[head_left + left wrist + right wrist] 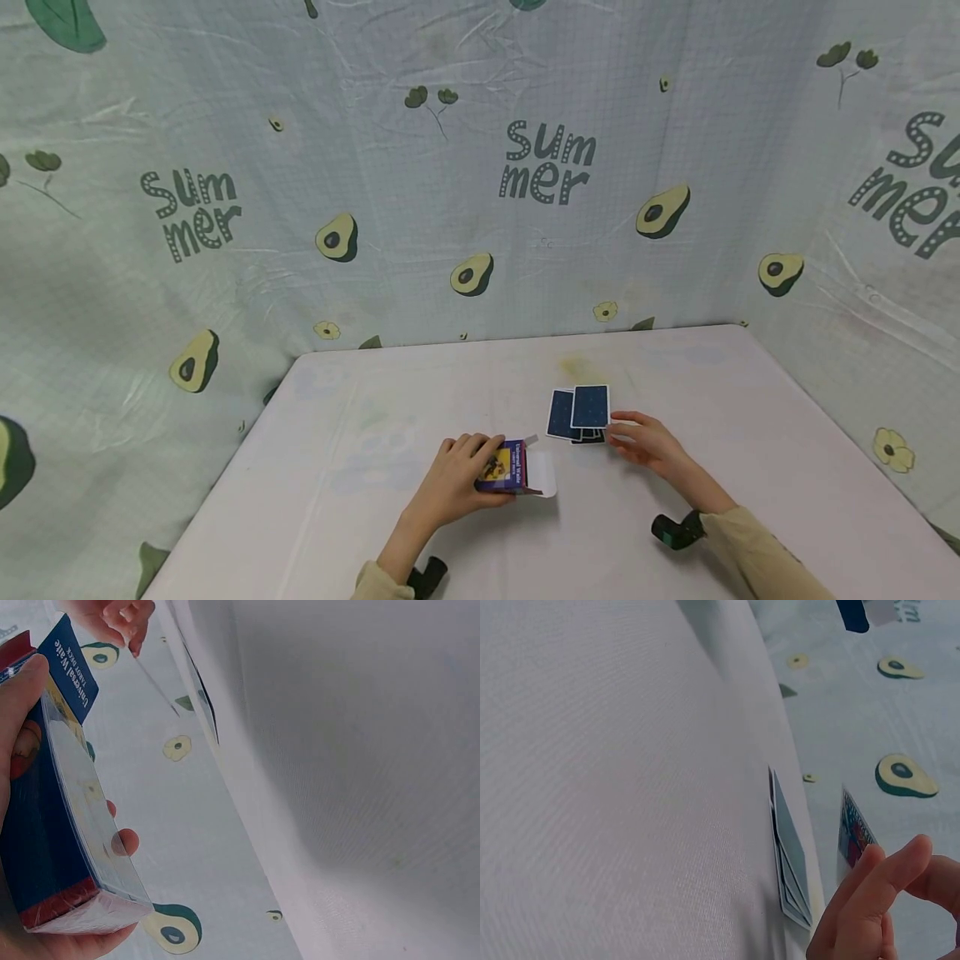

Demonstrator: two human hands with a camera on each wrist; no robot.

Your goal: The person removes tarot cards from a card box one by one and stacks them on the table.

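My left hand (452,479) grips a tarot deck box (516,468), blue and yellow with "Universal Waite" lettering. The box's end flap stands open toward the right, and clear plastic wraps part of it in the left wrist view. To the right, my right hand (651,447) pinches one tarot card (855,831) by its edge, its coloured face partly visible in the right wrist view. Below that card, a few more tarot cards (560,414) lie overlapping on the table, dark blue backs up. Whatever is inside the box is hidden.
A white-covered table (360,533) spreads under both hands. Behind it and at both sides hangs a pale curtain (405,183) printed with avocados and "summer". Dark wrist-worn devices (677,531) sit at both wrists.
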